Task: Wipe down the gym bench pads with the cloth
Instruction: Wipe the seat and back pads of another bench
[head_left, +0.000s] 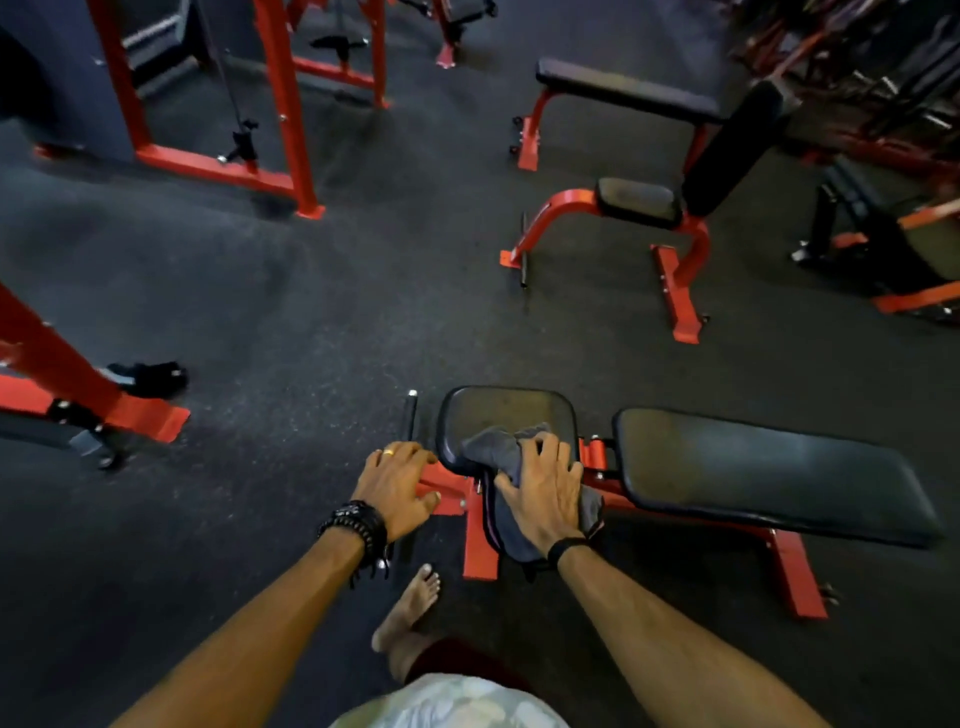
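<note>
A red-framed gym bench stands low in front of me, with a small black seat pad (498, 410) and a long black back pad (769, 473) to its right. A bunched grey cloth (498, 452) lies over the near edge of the seat pad and hangs down its side. My right hand (545, 493) presses on the cloth, fingers spread and slightly bent over it. To the left, my left hand (397, 483) rests with loose fingers on the red frame beside the seat pad, holding nothing.
A second red bench (639, 202) with black pads stands further back on the right. Red rack frames (280, 104) rise at the back left and a red leg (78, 384) at the left. My bare foot (410, 608) is on the dark rubber floor (291, 312) below the bench.
</note>
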